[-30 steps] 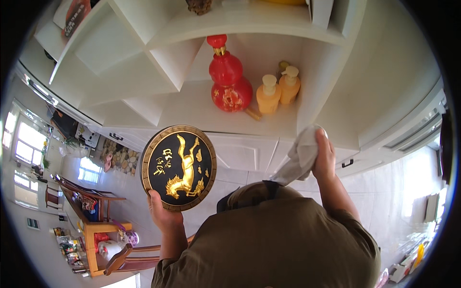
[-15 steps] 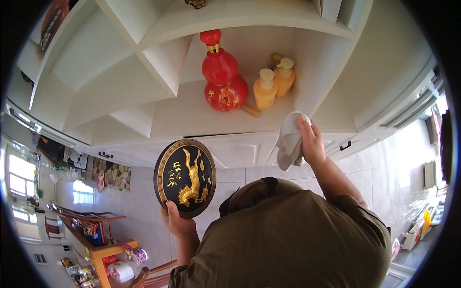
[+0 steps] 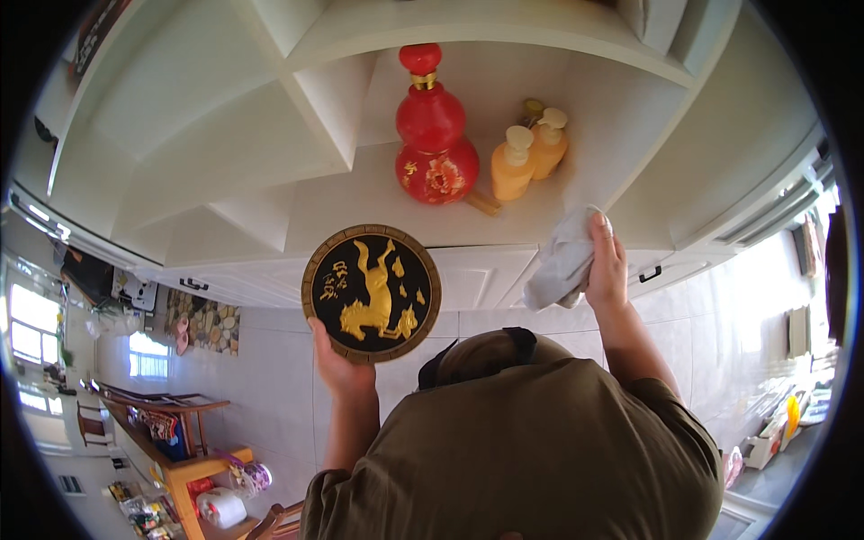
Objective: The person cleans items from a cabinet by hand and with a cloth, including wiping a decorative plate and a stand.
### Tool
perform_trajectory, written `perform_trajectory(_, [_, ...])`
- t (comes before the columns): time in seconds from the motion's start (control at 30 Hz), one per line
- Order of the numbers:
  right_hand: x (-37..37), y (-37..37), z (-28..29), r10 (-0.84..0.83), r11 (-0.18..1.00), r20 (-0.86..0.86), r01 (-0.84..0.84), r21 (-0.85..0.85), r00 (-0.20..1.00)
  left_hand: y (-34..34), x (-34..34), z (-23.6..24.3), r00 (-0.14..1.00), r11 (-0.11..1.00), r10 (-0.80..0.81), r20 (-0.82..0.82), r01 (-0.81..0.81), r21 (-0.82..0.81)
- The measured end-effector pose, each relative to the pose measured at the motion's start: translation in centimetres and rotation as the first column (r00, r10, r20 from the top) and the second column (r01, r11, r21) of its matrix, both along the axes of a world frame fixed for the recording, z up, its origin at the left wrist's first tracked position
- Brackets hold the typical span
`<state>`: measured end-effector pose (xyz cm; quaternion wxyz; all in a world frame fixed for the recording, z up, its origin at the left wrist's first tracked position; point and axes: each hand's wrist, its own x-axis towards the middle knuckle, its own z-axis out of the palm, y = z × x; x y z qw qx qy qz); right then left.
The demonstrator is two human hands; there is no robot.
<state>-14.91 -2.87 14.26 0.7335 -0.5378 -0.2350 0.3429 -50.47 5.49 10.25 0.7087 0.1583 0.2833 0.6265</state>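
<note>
My left hand (image 3: 346, 367) grips the lower left rim of a round black decorative plaque (image 3: 409, 292), which carries a raised gold horse and has a brown patterned border. The thumb shows at the rim; the other fingers are hidden behind it. To the right, my right hand (image 3: 608, 270) is closed on a pale grey cloth (image 3: 562, 263) that hangs loosely from it, in front of the shelf edge. On the shelf stands a red gourd-shaped bottle (image 3: 436, 123) with a gold neck band. Beside it are two orange pump bottles (image 3: 511, 167).
A small tan stick-like piece (image 3: 484, 203) lies by the red bottle's base. White shelf dividers (image 3: 315, 112) rise on the left, and cabinet doors (image 3: 481, 274) run below the shelf. A wooden table (image 3: 211, 465) and chairs stand at lower left.
The plaque has risen toward the shelf, moved right and turned to face up more fully. My right hand with the cloth has shifted slightly right. The whole view has shifted a little.
</note>
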Motion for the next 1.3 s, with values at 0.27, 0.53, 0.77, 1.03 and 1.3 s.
perform_trajectory(0.27, [-0.9,-0.4,-1.0,-0.019,0.995,0.110,0.029,-0.093,0.994,9.5,0.6,-5.6,0.992,0.994,0.088,0.086,-0.082,-0.074])
perform_trajectory(0.53, [-0.7,-0.9,-1.2,-0.059,0.989,0.108,0.073,-0.131,0.992,18.7,2.4,-6.9,0.980,0.978,0.191,0.049,-0.186,-0.094])
perform_trajectory(0.77, [0.2,-2.3,-3.8,-0.117,0.990,0.003,0.117,-0.075,0.993,24.1,2.8,-8.5,0.979,0.972,0.191,-0.066,-0.198,-0.128])
perform_trajectory(1.03, [1.8,-5.2,-6.4,-0.275,0.941,0.183,0.304,-0.151,0.944,28.3,4.1,-11.0,0.792,0.872,0.387,-0.472,-0.481,-0.093])
perform_trajectory(1.3, [0.7,-6.4,-1.5,-0.255,0.956,0.134,0.271,-0.116,0.958,36.8,-2.1,-14.6,0.170,0.752,-0.028,-0.985,-0.646,-0.133])
